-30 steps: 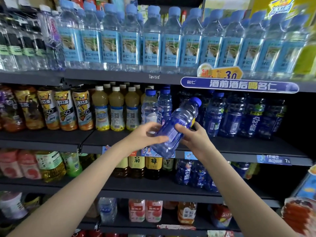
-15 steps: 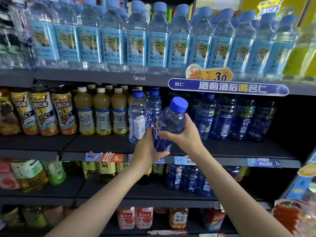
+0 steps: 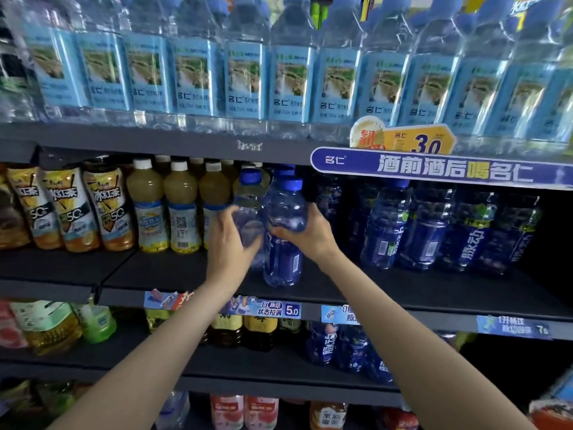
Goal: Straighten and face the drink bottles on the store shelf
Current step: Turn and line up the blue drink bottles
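Tilted and lifted clear a moment ago, the blue bottle (image 3: 283, 240) is now stood upright on the middle shelf (image 3: 403, 290), its base set down near the front edge; the view has also been brought closer to the shelving. Largest first: the top shelf is filled by a long row of clear water bottles (image 3: 291, 76) with pale blue labels, all faced forward; beneath them a purple banner (image 3: 434, 169) is fixed to the shelf edge with a yellow price tag (image 3: 415, 141) above it. On the middle shelf, dark blue drink bottles (image 3: 434, 231) are ranged to the right; yellow juice bottles (image 3: 179, 209) and iced tea bottles (image 3: 71, 209) are lined up to the left. A paler blue-capped bottle (image 3: 249, 209) is seen just beside the blue bottle, touching it or nearly so. The right hand (image 3: 305, 234) is wrapped around the blue bottle's upper body, grip closed on it; the left hand (image 3: 231, 240) is cupped against the paler bottle, fingers curled round its side, grip held on it. A 5.0 price strip (image 3: 266, 308) is mounted below on the shelf lip.
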A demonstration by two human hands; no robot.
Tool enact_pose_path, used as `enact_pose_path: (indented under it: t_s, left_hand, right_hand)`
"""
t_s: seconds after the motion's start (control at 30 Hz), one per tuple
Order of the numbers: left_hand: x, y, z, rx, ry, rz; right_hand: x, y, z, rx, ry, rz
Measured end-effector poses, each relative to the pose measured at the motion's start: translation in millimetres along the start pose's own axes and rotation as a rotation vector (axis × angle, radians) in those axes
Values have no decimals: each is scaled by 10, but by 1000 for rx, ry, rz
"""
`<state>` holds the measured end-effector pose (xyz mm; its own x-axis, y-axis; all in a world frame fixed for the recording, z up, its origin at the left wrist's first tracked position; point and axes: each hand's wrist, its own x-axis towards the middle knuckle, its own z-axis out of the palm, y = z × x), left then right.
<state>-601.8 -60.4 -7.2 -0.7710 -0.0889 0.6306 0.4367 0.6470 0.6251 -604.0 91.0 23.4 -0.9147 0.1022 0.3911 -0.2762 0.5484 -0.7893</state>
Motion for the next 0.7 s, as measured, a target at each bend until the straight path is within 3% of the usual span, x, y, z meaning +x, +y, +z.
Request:
enact_pose_path:
  t_s: [0.1,0.2,0.27,0.33,0.47,0.7]
  left_hand:
    - [219,34,66,-16,67,-36]
    - [383,49,165,-37,73,-77]
    - [446,23,225,-57,56,-90]
    - [467,-47,271,-73,64,-64]
    - [452,-169,321,-84,106,-1]
    - [498,-253,352,-126,130,40]
  right_hand:
    - [36,70,192,-69,62,-99]
    - [54,205,176,-28,17,-123]
    - [81,375,58,95,24,-57]
    - [173,598,-93,222,133,74]
    - [493,1014,-197,0,233,233]
    - [1032,1221,31,-19,210,371]
